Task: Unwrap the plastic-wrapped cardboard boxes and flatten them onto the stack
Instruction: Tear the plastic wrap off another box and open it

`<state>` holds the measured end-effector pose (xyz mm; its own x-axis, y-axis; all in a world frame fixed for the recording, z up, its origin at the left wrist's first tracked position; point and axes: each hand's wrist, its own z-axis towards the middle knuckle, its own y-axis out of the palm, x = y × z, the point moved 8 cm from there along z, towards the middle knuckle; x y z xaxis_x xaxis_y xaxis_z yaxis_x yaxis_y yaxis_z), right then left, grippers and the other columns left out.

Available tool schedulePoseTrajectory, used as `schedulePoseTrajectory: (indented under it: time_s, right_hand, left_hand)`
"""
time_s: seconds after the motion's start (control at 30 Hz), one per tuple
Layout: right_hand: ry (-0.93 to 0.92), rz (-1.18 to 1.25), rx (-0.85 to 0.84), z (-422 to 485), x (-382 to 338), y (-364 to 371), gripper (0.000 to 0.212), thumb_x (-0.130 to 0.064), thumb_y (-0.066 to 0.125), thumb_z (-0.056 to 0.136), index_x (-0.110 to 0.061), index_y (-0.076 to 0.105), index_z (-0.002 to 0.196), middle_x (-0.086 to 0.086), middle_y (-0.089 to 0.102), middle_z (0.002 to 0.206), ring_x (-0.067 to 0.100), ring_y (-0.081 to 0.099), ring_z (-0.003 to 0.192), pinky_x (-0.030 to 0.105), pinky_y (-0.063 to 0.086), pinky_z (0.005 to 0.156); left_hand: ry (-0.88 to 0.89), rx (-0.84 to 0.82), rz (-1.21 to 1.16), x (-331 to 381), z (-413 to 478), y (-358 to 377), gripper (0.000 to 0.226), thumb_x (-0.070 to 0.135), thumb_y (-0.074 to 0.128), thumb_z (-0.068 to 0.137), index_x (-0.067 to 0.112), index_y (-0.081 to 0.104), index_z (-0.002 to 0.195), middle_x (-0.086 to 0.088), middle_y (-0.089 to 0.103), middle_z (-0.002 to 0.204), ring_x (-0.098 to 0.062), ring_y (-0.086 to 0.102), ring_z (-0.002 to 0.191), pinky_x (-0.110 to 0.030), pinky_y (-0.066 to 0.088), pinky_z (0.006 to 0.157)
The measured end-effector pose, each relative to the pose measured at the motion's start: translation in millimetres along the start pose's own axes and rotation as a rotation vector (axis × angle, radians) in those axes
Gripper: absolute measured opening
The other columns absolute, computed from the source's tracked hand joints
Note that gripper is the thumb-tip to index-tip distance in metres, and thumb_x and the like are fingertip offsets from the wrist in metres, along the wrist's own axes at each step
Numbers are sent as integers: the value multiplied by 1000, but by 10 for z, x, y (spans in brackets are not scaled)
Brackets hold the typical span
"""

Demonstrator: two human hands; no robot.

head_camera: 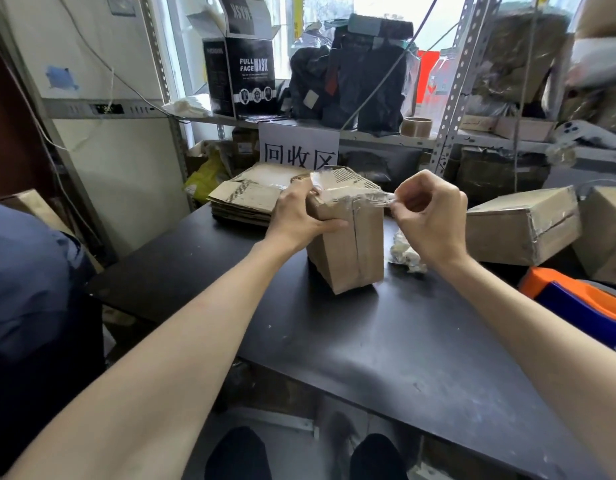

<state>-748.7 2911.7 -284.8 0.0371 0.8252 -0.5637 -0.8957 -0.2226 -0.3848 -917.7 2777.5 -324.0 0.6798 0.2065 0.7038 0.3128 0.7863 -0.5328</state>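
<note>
Cardboard box [348, 247] is standing upright on the dark bench [368, 341], mid-bench, just in front of the stack of flattened cardboard [244, 199]. Left hand [299, 216] is gripping the box's upper left corner, with its fingers [329, 224] curling round the edge and the thumb lying across the front face. Right hand [431, 220] is hovering just right of the box top, its fingers [403, 199] pinching the end of a clear plastic wrap strip [355, 195]. The strip is stretching taut from the box top to that pinch, and the rest of the right fingers are curling in. A crumpled plastic wad [405, 254] is lying on the bench beside the box, behind the right wrist. Two wrapped boxes [521, 230] are sitting at the right end of the bench, well apart from the held box, and the far one is partly cut off. An orange-blue tape dispenser [576, 299] is showing at the right edge. A white sign [299, 147] is hanging behind the stack, and a black mask box [244, 77] is sitting on the shelf above.
</note>
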Motion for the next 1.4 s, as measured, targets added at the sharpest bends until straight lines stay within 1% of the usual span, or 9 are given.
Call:
schedulePoseTrajectory:
  time_s: [0.2,0.37,0.5,0.67,0.87,1.03,1.17,1.3,1.4]
  right_hand:
    - [-14,-11,-107,75,-117,54,13,-13,72,82,-15,74,95,0,68,79,7,62,69,18,52,70]
    - [34,-198,-251,73,-182,441,69,-53,87,61,-10,67,111,6,60,99,19,58,88,32,48,77]
    - [-61,-263,-187,88,-297,469,20,-14,72,80,-12,70,99,6,66,95,27,63,89,34,46,77]
    - [154,79,-195,26,-71,304,26,0,80,68,-15,68,85,-7,65,70,6,61,65,26,53,65]
    - [462,355,-405,-108,241,271,21,18,64,73,-1,71,75,23,70,72,29,70,62,39,62,64]
    - [241,200,-313,-11,193,148,32,11,73,76,-21,77,77,6,72,88,13,70,79,26,55,71]
    - [16,-17,-288,-13,-66,236,18,2,74,80,-16,76,81,2,49,120,18,42,116,28,36,94]
    - [-84,-26,-214,37,-171,186,23,10,66,79,-8,71,92,9,64,101,22,62,91,27,48,78]
    - [-57,8,-165,166,-197,79,50,8,68,76,-18,62,118,6,66,94,11,61,79,16,50,73]
  left_hand:
    - [54,-38,18,40,41,259,64,30,93,66,19,63,122,0,56,127,-17,44,119,-25,33,93]
    - [72,-61,51,-36,-3,172,67,29,91,69,21,62,129,0,54,135,-21,40,127,-25,29,98]
    - [63,-47,46,-91,-10,101,67,37,90,71,23,62,130,0,55,136,-18,40,126,-24,27,97]
    - [65,-16,53,-76,17,54,68,37,91,69,25,64,130,2,57,137,-17,41,129,-25,28,97]
    - [28,-28,49,-1,112,-31,66,40,95,60,26,71,120,0,65,124,-18,53,120,-31,42,98]
    - [26,-59,-16,65,134,-106,52,40,93,65,23,75,111,-4,66,112,-18,61,106,-38,53,95]
    - [54,-112,2,146,80,-23,50,32,93,68,19,75,113,-3,62,109,-22,60,105,-42,53,97]
    - [146,-140,89,280,138,-90,46,27,90,73,15,76,115,-5,70,109,-17,62,98,-28,51,88]
    - [187,-154,130,437,254,-216,38,24,89,75,14,78,110,-2,75,102,-8,65,89,-6,44,75]
